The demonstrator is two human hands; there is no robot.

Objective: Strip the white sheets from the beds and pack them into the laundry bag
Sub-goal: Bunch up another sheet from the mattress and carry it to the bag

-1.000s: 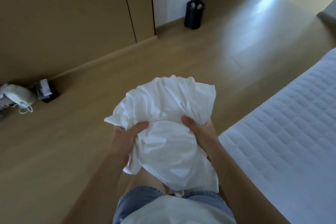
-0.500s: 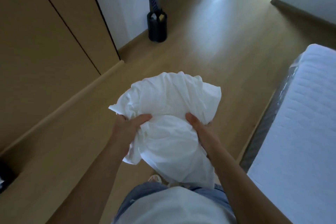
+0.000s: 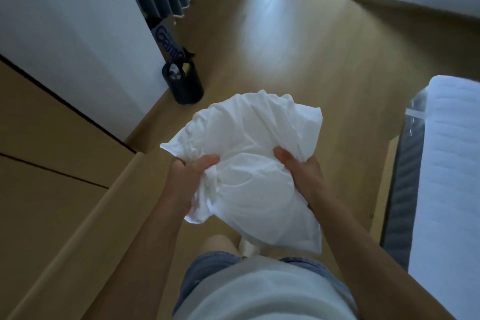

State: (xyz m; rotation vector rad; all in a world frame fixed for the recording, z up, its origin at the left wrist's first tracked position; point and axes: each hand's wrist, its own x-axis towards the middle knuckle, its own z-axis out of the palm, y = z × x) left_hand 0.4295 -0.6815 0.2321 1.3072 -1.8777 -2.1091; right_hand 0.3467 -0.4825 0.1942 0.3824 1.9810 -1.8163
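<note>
Above wood floor [image 3: 298,54], mid-air at waist height: bundled white sheet [image 3: 249,158]. Left hand [image 3: 189,179] and right hand [image 3: 301,171] grip it, fingers curled into cloth. Bare mattress [image 3: 452,189] right; black bin [image 3: 185,83] by wall.

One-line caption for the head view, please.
Both hands, left and right, grip a bundled white sheet over the wood floor, beside a stripped mattress.

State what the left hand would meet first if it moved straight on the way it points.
The bundled white sheet, which the left hand grips; beyond it, probably only wooden floor.
</note>
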